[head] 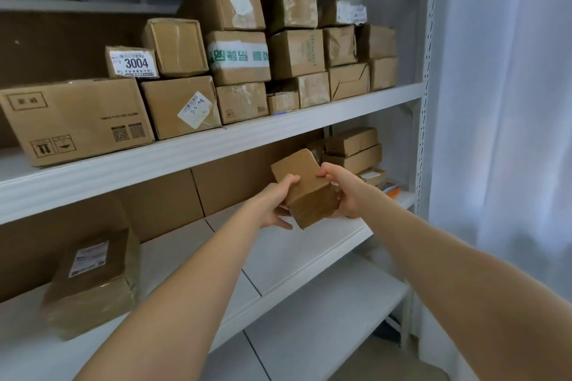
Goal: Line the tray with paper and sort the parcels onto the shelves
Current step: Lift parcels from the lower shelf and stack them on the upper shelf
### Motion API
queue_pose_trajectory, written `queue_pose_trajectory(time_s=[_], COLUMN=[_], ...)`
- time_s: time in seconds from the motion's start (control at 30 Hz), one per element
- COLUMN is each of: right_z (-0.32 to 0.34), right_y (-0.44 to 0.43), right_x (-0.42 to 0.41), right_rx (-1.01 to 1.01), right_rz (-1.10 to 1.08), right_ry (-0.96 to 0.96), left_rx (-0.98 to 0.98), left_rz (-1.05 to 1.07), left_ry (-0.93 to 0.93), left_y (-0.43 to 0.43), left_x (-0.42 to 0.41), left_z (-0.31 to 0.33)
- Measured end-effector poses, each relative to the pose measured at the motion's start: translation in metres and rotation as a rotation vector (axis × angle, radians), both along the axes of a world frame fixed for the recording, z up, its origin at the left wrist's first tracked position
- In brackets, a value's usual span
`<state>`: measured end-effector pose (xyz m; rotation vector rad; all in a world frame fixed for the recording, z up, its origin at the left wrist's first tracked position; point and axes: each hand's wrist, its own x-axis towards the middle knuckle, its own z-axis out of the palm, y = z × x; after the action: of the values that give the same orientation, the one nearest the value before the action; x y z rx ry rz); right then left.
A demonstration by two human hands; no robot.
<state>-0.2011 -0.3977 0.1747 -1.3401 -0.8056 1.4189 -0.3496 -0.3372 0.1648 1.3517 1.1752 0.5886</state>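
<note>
On the upper shelf [216,150], far left, a big carton [74,120] is sitting with arrows-up marks, two QR codes and print too small to be read. Below it, on the middle shelf [309,260], a taped box [93,281] is lying with a white label that's too blurry to be made out. Back up top, "3004" is being shown in bold on a small box [133,62], a torn sticker with what looks like "35" is being worn by the next box [182,107], and green-and-white tape with printed characters is wrapped round another [238,57].

The parcel [305,192], plain brown and with no label showing, is being held in the air over the middle shelf, right of centre. Its long axis is pointing away toward the shelf's back, far end tipped up. It's being gripped by the left hand [278,204], thumb on top, fingers underneath, and by the right hand [343,192], thumb pinching the top edge, fingers curled round the side.

Just behind, a stack [353,148] of flat boxes is sitting. A pale curtain [501,102] is hanging at far right.
</note>
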Motion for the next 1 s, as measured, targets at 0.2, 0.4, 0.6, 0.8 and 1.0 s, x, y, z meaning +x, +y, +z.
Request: queue_pose_trajectory(time_s=[0.2, 0.4, 0.6, 0.8, 1.0], right_z=[0.028, 0.055, 0.083, 0.126, 0.178], right_y=[-0.015, -0.023, -0.024, -0.011, 0.005], right_x=[0.024, 0.036, 0.046, 0.031, -0.026], right_rx=[0.118, 0.216, 0.302, 0.490, 0.586], right_rz=[-0.031, -0.037, -0.006, -0.033, 0.062], right_ry=[0.058, 0.127, 0.211, 0.280, 0.255], left_rx=[0.091, 0.174, 0.356, 0.517, 0.573], left_rz=[0.017, 0.014, 0.027, 0.111, 0.205], left_ry=[-0.039, -0.121, -0.121, -0.178, -0.144], left_y=[-0.020, -0.030, -0.030, -0.037, -0.052], left_x=[0.023, 0.033, 0.035, 0.022, -0.039], left_z=[0.042, 0.081, 0.121, 0.172, 0.227])
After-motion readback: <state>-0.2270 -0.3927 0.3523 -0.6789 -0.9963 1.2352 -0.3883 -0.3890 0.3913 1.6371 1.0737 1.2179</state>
